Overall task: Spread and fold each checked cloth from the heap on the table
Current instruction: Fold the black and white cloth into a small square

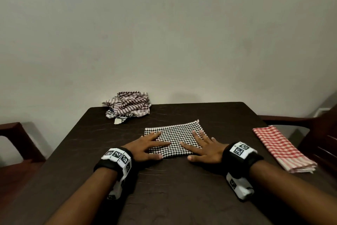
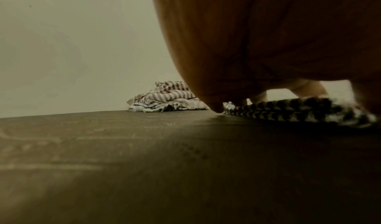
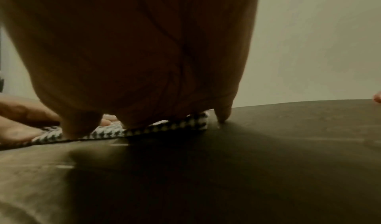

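Observation:
A folded black-and-white checked cloth [image 1: 175,134] lies flat in the middle of the dark table [image 1: 164,188]. My left hand [image 1: 147,145] presses flat on its left part with fingers spread straight. On its right part my right hand [image 1: 202,147] lies flat in the same way, fingers spread. The heap of crumpled checked cloths [image 1: 128,106] sits at the far left of the table by the wall. From the left wrist, the heap [image 2: 164,98] and the cloth's edge [image 2: 299,111] show under my palm. The right wrist view shows the cloth [image 3: 156,129] under my fingers.
A folded red-and-white checked cloth [image 1: 282,149] lies at the table's right edge. Dark wooden chairs stand at the left [image 1: 16,144] and right [image 1: 317,130]. A plain wall [image 1: 164,33] rises just behind the table's far edge.

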